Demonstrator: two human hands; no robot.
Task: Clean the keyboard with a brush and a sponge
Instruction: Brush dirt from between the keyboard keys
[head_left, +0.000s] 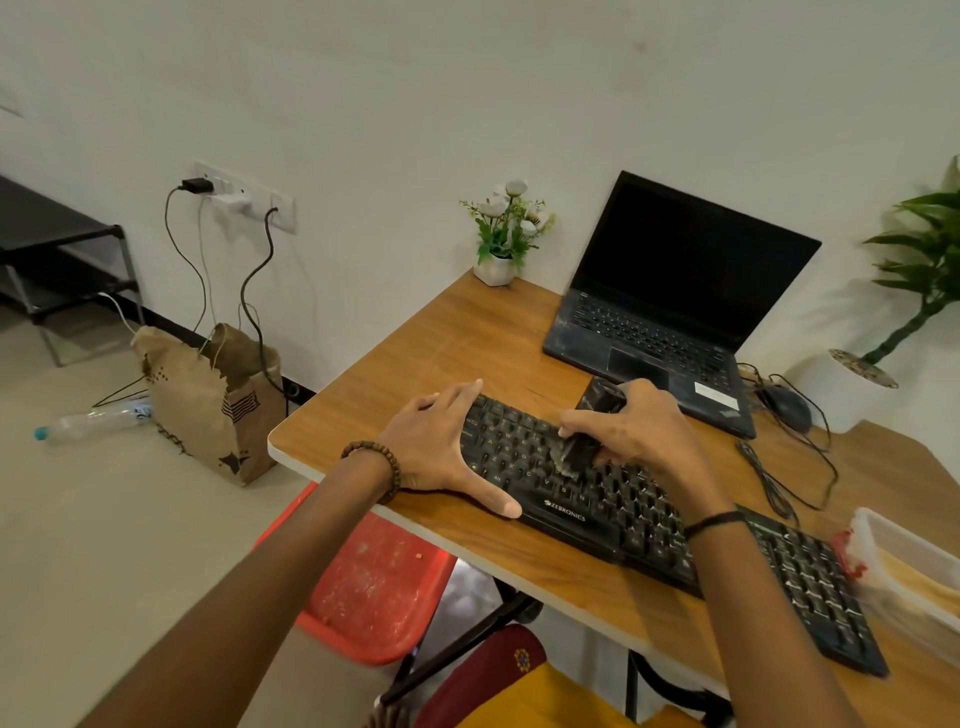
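item 1, position. the keyboard (613, 499) lies on the table (467, 332) with its long axis running from the far left down to the near right, so the key rows follow that diagonal. the brush (571, 451) stands on the keys in the left half of the board, bristles down and touching the caps.

item 2, hands. the right hand (639, 431) grips the brush, fingers (576, 418) curled round its dark body. the left hand (441, 441) lies flat and spread over the keyboard's left end, thumb along the near edge, holding nothing and bracing the board. the left hand is just beside the brush, but the right hand has it.

item 3, judgement. i take the next stroke to run along the rows, toward the near right, where most of the keys lie. much of that stretch sits under my right forearm.

item 4, sponge. i cannot identify it. a translucent container (914, 561) at the right edge holds something yellowish, too blurred to name.

item 5, writing. "zebronics" (564, 511) reads in white on the keyboard's front lip. a white sticker on the laptop (675, 291) is illegible.
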